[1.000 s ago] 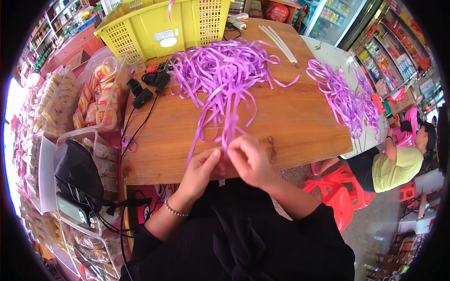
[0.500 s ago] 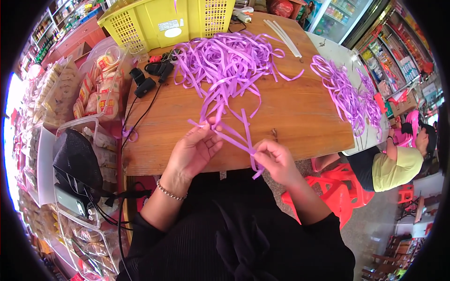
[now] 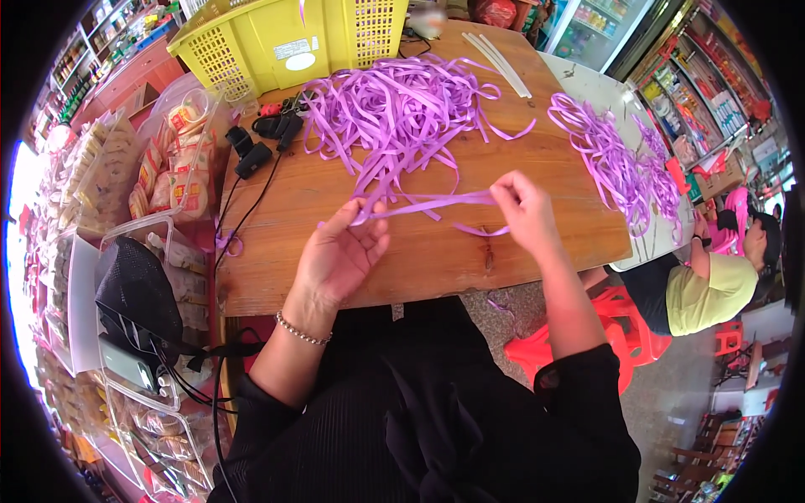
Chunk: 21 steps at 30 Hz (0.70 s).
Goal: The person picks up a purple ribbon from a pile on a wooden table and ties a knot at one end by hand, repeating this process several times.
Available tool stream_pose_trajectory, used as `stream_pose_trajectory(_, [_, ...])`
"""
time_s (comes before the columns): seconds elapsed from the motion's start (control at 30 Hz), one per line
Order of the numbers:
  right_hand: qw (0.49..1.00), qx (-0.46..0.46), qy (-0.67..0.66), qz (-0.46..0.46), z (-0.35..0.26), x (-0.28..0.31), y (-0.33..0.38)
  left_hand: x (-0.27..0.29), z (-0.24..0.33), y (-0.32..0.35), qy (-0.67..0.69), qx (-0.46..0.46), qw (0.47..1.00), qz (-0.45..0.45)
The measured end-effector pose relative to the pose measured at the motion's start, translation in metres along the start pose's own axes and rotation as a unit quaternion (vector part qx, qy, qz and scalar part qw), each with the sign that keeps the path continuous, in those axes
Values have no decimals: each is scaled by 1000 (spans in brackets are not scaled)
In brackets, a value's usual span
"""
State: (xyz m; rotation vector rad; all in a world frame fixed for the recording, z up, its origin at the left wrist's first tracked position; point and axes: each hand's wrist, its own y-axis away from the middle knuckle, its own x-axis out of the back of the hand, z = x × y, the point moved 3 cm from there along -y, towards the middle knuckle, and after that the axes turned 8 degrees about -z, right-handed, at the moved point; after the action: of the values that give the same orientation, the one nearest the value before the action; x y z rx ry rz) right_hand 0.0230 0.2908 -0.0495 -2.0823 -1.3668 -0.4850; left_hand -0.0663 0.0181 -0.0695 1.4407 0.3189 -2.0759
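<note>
A narrow purple ribbon (image 3: 436,203) stretches nearly level between my two hands above the table's near part. My left hand (image 3: 344,251) pinches it between thumb and forefinger, palm turned up and the other fingers loosely curled. My right hand (image 3: 524,214) grips the other stretch in a closed pinch, and a loose tail of ribbon hangs below it. Just beyond my hands lies a large tangled heap of purple ribbons (image 3: 398,113). Some strands run from the heap down to my left hand; whether the held ribbon joins them I cannot tell.
A yellow plastic crate (image 3: 293,42) stands behind the heap on the wooden table (image 3: 553,226). Black cables and plugs (image 3: 251,155) lie left, white sticks (image 3: 499,65) far right. More ribbons (image 3: 608,159) cover a white table. Red stools (image 3: 616,335) and a seated person (image 3: 721,285) are at right.
My right hand has moved up and to the right, drawing the ribbon out straighter. The left hand stays nearly in place. A small purple scrap now shows on the floor.
</note>
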Motion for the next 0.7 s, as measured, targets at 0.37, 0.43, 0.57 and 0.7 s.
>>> stream_pose_trajectory(0.37, [994,65,-39,-81,-60,-30,-39,-8,16,12,-145,-127,977,86])
stream_pose_trajectory(0.43, [964,125,-130,-195,-104,-59,-24,-20,10,6,-181,-116,973,84])
stream_pose_trajectory(0.57, [952,107,-87,-275,-111,-80,-20,-12,30,10,-91,-194,976,34])
stream_pose_trajectory(0.7, [975,36,208,-73,-41,-44,-41,4,62,25,-53,-262,962,49])
